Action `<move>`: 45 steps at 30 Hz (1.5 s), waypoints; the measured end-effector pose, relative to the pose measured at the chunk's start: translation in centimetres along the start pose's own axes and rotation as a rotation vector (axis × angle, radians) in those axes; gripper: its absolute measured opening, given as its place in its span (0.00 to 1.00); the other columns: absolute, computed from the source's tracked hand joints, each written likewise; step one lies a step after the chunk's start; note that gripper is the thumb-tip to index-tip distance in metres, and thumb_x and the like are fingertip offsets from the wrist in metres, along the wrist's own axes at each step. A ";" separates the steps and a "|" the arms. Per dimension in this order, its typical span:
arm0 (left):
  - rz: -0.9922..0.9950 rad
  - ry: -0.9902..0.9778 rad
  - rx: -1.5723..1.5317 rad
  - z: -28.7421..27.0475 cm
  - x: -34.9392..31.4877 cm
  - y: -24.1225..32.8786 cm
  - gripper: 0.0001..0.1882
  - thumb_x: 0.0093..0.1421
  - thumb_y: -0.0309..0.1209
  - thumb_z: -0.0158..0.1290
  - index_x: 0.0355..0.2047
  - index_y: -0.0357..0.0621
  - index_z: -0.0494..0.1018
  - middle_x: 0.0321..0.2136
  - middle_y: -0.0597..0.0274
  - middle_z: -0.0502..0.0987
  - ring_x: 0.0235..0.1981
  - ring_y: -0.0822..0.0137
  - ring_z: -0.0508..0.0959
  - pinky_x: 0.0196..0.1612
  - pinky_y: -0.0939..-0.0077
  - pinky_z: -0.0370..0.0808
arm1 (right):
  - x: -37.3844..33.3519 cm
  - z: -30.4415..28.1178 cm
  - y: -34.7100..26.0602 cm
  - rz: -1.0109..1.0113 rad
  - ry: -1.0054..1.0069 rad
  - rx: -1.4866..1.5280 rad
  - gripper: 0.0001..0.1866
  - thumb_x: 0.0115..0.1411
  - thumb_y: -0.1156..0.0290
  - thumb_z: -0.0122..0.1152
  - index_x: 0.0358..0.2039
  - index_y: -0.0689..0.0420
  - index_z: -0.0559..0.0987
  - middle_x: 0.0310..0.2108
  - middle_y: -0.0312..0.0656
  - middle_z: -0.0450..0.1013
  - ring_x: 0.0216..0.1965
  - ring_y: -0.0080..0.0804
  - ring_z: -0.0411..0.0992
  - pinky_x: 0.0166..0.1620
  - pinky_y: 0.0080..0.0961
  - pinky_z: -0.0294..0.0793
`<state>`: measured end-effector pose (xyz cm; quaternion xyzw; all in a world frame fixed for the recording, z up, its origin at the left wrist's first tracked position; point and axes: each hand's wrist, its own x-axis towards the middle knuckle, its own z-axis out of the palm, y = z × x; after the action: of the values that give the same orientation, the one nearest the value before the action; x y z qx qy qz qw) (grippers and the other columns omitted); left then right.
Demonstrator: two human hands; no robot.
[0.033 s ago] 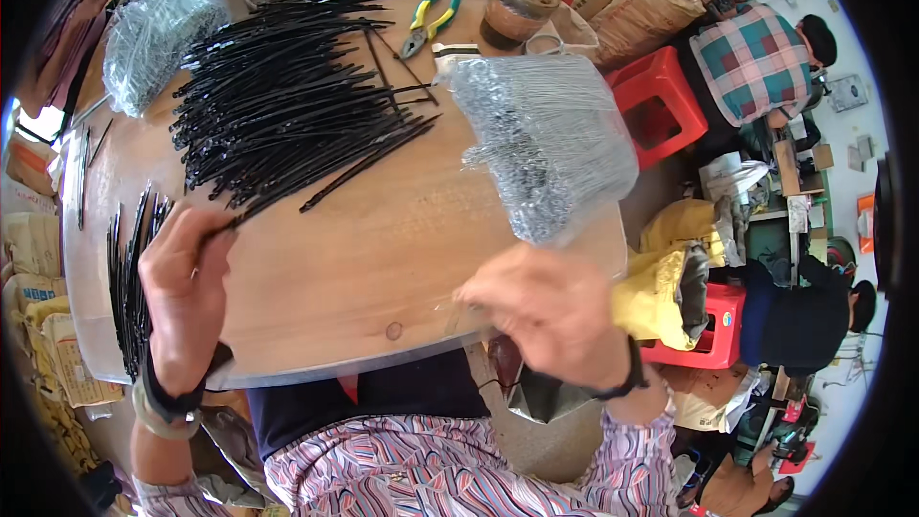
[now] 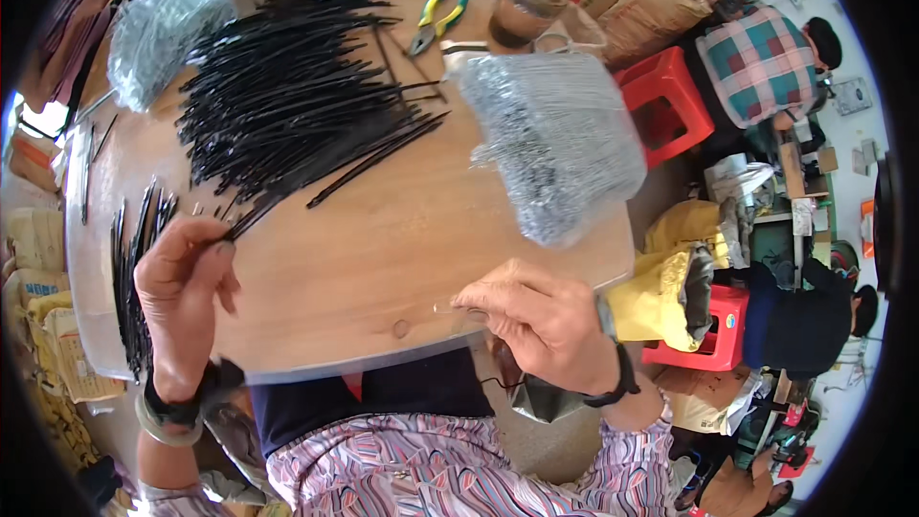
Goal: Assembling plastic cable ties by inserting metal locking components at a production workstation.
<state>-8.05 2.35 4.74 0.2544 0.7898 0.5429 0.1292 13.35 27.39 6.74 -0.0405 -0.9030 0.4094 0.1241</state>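
Note:
My left hand (image 2: 187,292) is at the table's near left, thumb and fingertips closed on the end of a thin black strip (image 2: 257,218). That strip reaches up to a large pile of black strips (image 2: 287,96) with glossy ends. Over the near right edge, my right hand (image 2: 536,316) is pinched, and a thin pale wire-like piece (image 2: 442,307) pokes out of its fingertips. Beyond it lies a clear plastic bag (image 2: 560,144) filled with fine silvery wires. A smaller bunch of black strips (image 2: 134,278) lies left of my left hand.
Yellow-and-green pliers (image 2: 438,21) and a glass jar (image 2: 525,5) of brown liquid sit at the far side. Another clear bag (image 2: 158,43) is at the far left. Right of the wooden table (image 2: 345,278) are red stools (image 2: 665,105), a yellow sack (image 2: 661,302) and people working.
My left hand has come slightly down and its fingers have shifted on the strip. The right hand, blurred before, has sunk a little and shows clearly. The whole view has shifted slightly.

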 end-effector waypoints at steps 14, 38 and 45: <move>-0.578 -0.442 -1.179 5.2 -7.4 -1.1 0.30 0.57 0.17 0.60 0.61 0.42 0.69 0.31 0.47 0.80 0.16 0.61 0.76 0.13 0.73 0.67 | 0.9 7.5 -1.2 0.085 -0.088 0.474 0.09 0.55 0.85 0.66 0.37 0.62 0.84 0.32 0.44 0.81 0.32 0.34 0.78 0.34 0.26 0.76; -0.678 -0.527 -1.239 6.4 -6.8 -1.0 0.33 0.56 0.18 0.62 0.62 0.43 0.68 0.33 0.42 0.81 0.17 0.54 0.79 0.14 0.68 0.72 | 1.0 6.9 -0.4 0.006 -0.102 0.347 0.10 0.54 0.82 0.65 0.37 0.58 0.85 0.29 0.42 0.80 0.31 0.35 0.80 0.33 0.27 0.78; -0.839 -0.529 -1.590 7.2 -8.1 -1.3 0.32 0.56 0.20 0.63 0.61 0.42 0.67 0.30 0.47 0.81 0.18 0.60 0.80 0.17 0.70 0.75 | 0.2 7.5 -0.2 -0.208 0.055 0.129 0.13 0.50 0.83 0.63 0.36 0.57 0.86 0.31 0.41 0.81 0.28 0.33 0.79 0.28 0.27 0.75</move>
<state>1.90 3.31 0.27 -0.0992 0.1590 0.7570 0.6259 11.27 21.79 2.20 0.0504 -0.8703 0.4504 0.1929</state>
